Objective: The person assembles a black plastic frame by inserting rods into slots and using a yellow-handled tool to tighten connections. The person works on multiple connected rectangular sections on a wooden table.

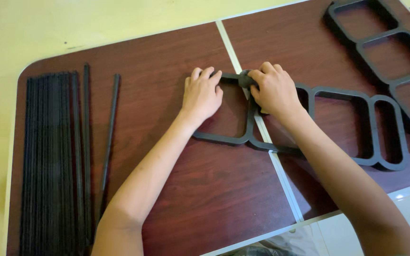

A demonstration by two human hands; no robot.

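Observation:
A flat black frame point(342, 92) made of several rounded loops joined side by side lies across the middle of a dark wood-grain table point(205, 189). My left hand point(201, 95) rests on the leftmost loop point(224, 138), fingers curled over its top bar. My right hand point(274, 90) grips the top bar where that loop meets its neighbour, pinching a small dark piece there. Both hands hide much of the joint.
A bundle of long thin black rods point(51, 161) lies along the table's left side, with one rod point(110, 128) lying apart. A second black looped frame point(380, 40) sits at the far right corner. A pale seam point(276, 161) runs across the table. Yellow floor surrounds it.

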